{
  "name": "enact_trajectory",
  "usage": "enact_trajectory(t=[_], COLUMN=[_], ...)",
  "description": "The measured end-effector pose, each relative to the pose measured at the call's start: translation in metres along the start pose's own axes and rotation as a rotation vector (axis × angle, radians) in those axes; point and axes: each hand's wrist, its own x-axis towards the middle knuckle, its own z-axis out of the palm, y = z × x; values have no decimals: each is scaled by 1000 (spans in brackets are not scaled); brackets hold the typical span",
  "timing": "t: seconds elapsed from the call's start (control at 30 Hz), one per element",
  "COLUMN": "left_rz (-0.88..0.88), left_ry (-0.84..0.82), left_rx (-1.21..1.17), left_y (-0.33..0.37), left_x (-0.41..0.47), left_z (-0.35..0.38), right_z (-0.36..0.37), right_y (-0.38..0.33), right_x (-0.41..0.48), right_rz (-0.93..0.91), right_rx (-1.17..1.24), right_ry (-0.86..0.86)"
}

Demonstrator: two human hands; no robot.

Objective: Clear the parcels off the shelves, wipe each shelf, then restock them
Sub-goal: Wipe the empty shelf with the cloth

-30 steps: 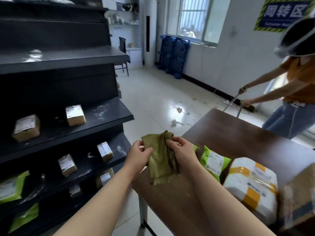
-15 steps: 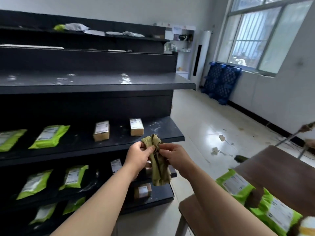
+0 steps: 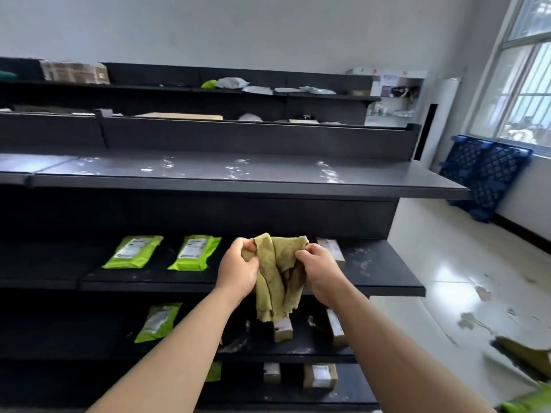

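Left grip [image 3: 238, 269] and right grip [image 3: 322, 272] each pinch the top edge of the olive cloth [image 3: 277, 281]. It hangs bunched between them, in the air, near side of the black shelving. Wide shelf [image 3: 238, 177] above the grips shows shiny streaks. On the shelf level with the grips, two green parcels [image 3: 132, 252] lie to the left, and a brown box parcel [image 3: 332, 251] sits partly hidden behind the right grip. One shelf down there is another green parcel [image 3: 158, 321] and a small box [image 3: 282, 329], its top covered by the cloth hem. Grey bags [image 3: 232, 82] lie on the top shelf. Blue pallets [image 3: 483, 174] lean far right under the window.
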Motion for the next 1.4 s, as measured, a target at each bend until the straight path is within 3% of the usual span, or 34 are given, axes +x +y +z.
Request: enact_trajectory(t=[0.13, 0.27, 0.4, 0.57, 0.73, 1.4], left_rz=[-179, -165, -110, -99, -61, 17], left_ry=[-84, -107, 30, 322, 528, 706], left_rx=[-237, -172, -148, 22, -44, 224], left_y=[-11, -22, -33, -37, -34, 0], left_x=[20, 37, 56, 80, 113, 237], left_z=[-42, -84, -125, -170, -205, -268], right_z=[55, 100, 131, 152, 168, 214], right_y=[-18, -36, -51, -73, -106, -201], right_x=[15, 29, 48, 72, 103, 231], right_rz=[-36, -86, -145, -265, -423, -569], right_rx=[69, 10, -120, -262, -328, -447], right_ry=[-83, -116, -113, -60, -35, -39])
